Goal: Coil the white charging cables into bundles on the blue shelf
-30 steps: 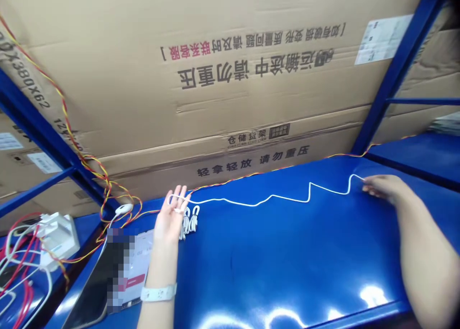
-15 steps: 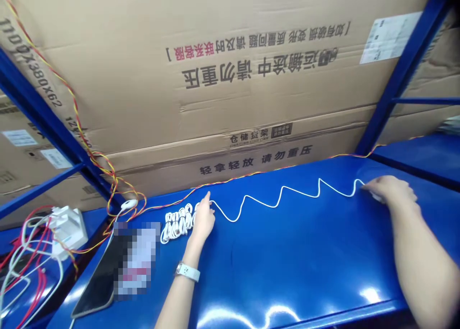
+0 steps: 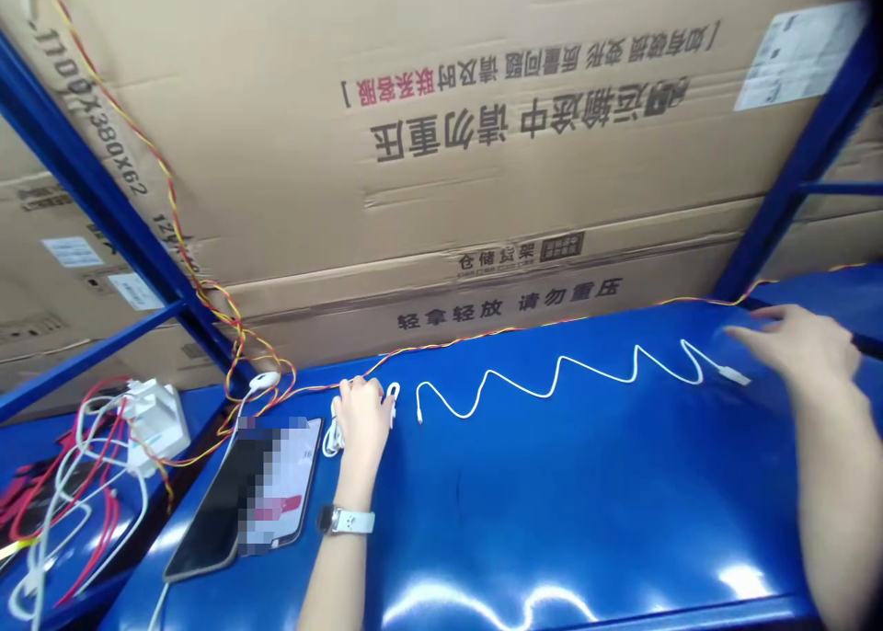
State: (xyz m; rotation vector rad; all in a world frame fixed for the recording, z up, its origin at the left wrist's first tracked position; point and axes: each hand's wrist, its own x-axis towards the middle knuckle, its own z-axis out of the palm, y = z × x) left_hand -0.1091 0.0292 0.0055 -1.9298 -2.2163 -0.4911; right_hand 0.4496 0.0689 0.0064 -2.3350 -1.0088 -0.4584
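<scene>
A white charging cable (image 3: 525, 392) lies stretched in a zigzag on the blue shelf (image 3: 552, 502). Its larger plug (image 3: 734, 375) rests at the right end, the small plug (image 3: 419, 417) at the left. Just off the larger plug, my right hand (image 3: 804, 341) hovers with thumb and fingers apart, holding nothing. My left hand (image 3: 363, 417), with a watch on the wrist, is curled down over several coiled white cables (image 3: 332, 438) and covers most of them. Its fingertips are partly hidden behind the hand.
Two phones, a dark one (image 3: 215, 511) and one with a lit screen (image 3: 293, 484), lie left of my left hand. A white charger block (image 3: 158, 419) sits among tangled red and white cables. Twisted red-yellow wire (image 3: 452, 342) runs along the cardboard boxes (image 3: 483, 189) behind. Blue posts (image 3: 793, 180) flank the shelf.
My right hand has let go of the larger plug and lifted off to the right. My left hand has left the cable's small-plug end and moved left onto the coiled cables.
</scene>
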